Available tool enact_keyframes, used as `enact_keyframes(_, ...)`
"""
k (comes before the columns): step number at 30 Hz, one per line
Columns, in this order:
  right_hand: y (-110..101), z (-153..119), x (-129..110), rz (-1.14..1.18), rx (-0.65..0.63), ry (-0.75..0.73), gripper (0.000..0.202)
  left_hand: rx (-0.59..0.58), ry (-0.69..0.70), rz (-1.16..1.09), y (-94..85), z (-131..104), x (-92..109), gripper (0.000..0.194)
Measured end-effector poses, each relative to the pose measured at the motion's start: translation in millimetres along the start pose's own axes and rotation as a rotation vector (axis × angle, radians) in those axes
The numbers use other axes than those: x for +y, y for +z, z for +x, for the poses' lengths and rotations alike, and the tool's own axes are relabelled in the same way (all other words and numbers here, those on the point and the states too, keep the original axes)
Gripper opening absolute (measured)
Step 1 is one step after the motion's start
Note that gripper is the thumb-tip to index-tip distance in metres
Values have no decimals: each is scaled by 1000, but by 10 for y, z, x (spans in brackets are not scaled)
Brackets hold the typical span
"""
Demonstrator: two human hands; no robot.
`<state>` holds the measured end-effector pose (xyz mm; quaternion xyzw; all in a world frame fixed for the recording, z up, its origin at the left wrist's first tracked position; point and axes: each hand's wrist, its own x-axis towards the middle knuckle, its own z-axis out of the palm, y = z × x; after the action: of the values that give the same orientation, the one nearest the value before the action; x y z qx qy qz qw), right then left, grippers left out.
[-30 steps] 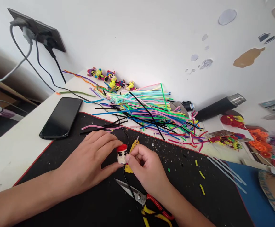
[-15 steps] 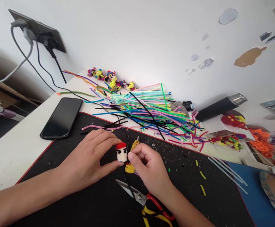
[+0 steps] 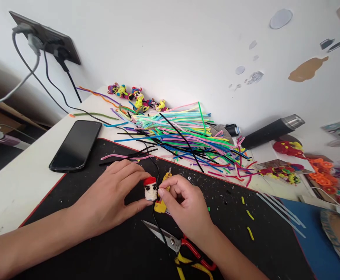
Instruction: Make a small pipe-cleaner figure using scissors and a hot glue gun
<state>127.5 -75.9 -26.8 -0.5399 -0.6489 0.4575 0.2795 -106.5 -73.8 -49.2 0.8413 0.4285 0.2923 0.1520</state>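
A small doll head made of cream pipe cleaner, with a red top and black eyes and brows, stands upright between the thumb and fingers of my left hand. My right hand is pinched closed at the head's right side, its fingertips touching or nearly touching it. Whatever that pinch holds is too small to make out. Behind my right hand lies a yellow glue gun, partly covered by the fingers. Scissors with red and yellow handles rest on the black mat below both hands.
A heap of coloured pipe cleaners spreads along the wall, with finished dolls behind it. The phone lies at left. Short yellow pieces, clear glue sticks and a black flask are at right. A black cord crosses the mat.
Both hands keep almost the same pose. The doll head has turned or shifted very slightly between the fingers, and the right fingertips stay close to its side.
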Motion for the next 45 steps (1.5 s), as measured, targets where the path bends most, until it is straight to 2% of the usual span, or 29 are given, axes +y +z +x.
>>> enact_keyframes(10,-8,-4,-10,-157,-5,-140,11,-20,25,8,-5,17,28,30)
enact_keyframes(16,-5,-10,6,-215,-27,-158,13,-2,32,18,-5,11,54,27)
enact_keyframes(27,45,-50,11,-158,-3,-116,10,0,84,71,-13,7,64,28)
enact_keyframes(45,125,-72,35,-79,82,-131,8,0,71,33,23,-31,55,29)
